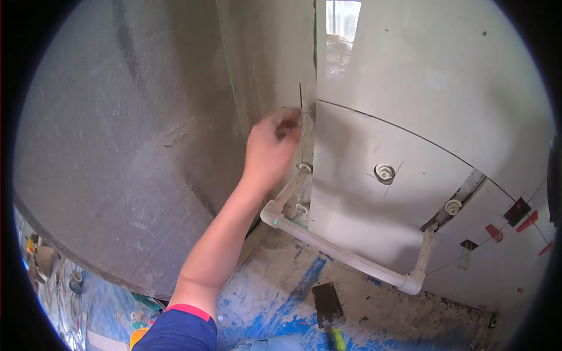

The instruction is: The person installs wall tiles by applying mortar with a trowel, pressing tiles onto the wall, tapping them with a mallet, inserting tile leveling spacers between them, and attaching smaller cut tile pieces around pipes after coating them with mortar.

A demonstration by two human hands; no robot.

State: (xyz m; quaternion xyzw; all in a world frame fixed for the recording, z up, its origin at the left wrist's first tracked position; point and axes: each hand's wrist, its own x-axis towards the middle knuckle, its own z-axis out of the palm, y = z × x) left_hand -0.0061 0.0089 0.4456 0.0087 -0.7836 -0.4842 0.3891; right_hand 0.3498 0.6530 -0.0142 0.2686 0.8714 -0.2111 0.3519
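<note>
My left hand (272, 146) is raised to the bare cement wall (275, 64), close beside the edge of the large white tile. Its fingers are curled in and smeared by motion; anything between them is too hidden to name. Near the fingertips, thin dark lines (301, 93) show on the wall. Below the hand, a white plastic pipe (339, 254) with elbows at its corners runs across and joins two outlets. A round white pipe plug (384, 173) sits in a hole in the tile (357, 152), with marks crossing around it. My right hand is out of view.
A flat trowel (328, 304) with a green handle lies on the blue-stained ledge below the pipe. Red wedges (494, 233) stick out of tile joints at right. Another plug (453, 207) sits in a cut slot. Clutter (76, 281) covers the floor at lower left.
</note>
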